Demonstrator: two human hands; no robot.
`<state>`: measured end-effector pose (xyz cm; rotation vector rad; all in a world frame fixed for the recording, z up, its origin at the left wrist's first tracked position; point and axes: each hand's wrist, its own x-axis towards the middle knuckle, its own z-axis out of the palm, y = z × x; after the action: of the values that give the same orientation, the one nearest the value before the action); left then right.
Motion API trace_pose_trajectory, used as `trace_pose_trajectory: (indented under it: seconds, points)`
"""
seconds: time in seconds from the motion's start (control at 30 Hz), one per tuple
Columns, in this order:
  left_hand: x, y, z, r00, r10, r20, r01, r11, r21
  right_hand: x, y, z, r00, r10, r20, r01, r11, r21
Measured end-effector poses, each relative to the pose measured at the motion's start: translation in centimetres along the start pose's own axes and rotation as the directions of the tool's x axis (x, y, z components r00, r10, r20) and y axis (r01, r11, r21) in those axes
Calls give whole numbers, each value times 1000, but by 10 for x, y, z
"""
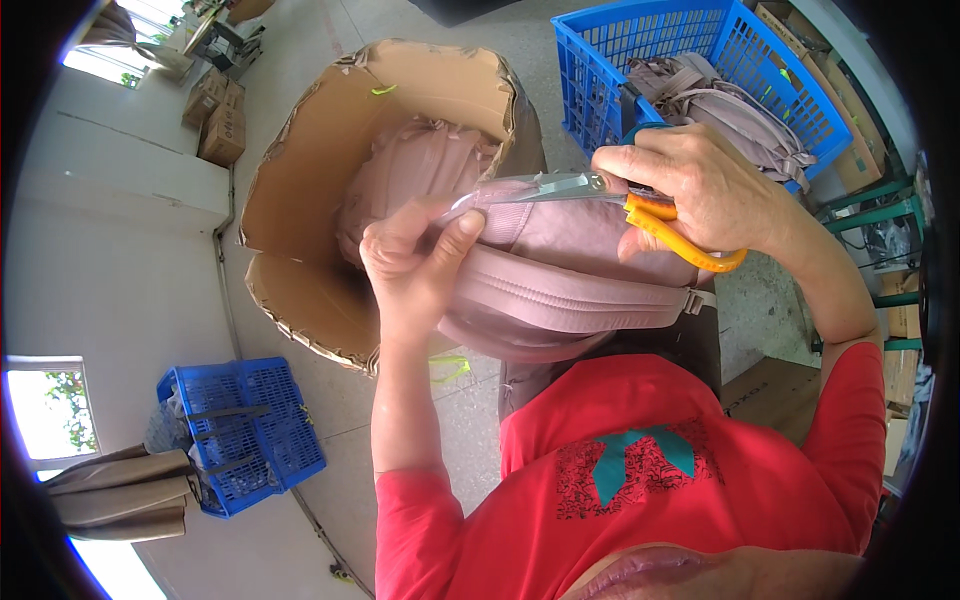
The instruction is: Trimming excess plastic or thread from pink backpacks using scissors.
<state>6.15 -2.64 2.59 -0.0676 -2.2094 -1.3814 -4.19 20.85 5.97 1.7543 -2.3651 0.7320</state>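
Note:
A dusty-pink backpack (575,285) lies across my lap, its padded shoulder strap and a pale buckle facing up. My left hand (420,260) is closed, thumb against fingers, pinching a thin edge of the backpack's fabric at its far left. In my right hand (690,180) is a pair of scissors (565,187) with orange handles. The blades point left along the backpack's far edge, their tips close to my left fingertips. Whether the blades touch the fabric, I cannot tell.
Just beyond the backpack on the left stands a large open cardboard box (300,170) with more pink bags (420,165) inside. A blue crate (590,75) holding pink bags is at far right. Another blue crate (250,430) sits at lower left; small cartons (222,125) stand by the wall.

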Motion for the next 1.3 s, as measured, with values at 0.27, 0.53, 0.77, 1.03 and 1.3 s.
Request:
trace_pose_trajectory:
  seconds: [0.27,0.53,0.77,1.03,1.3]
  points:
    - [3,15,5,995,1,98,-1,1000,2,-5,8,-11,994,-36,104,40,999,-34]
    - [7,18,18,983,18,185,14,986,-169,-1,4,-25,995,-85,42,91,984,-155]
    - [8,28,27,968,-107,227,159,962,-222,-15,13,-31,989,-36,144,55,989,-135]
    - [12,25,40,967,-62,248,105,981,-163,-16,20,-33,987,-75,139,92,989,-120]
    - [19,13,43,976,-115,187,167,942,-290,-26,31,-34,970,208,122,-220,971,94]
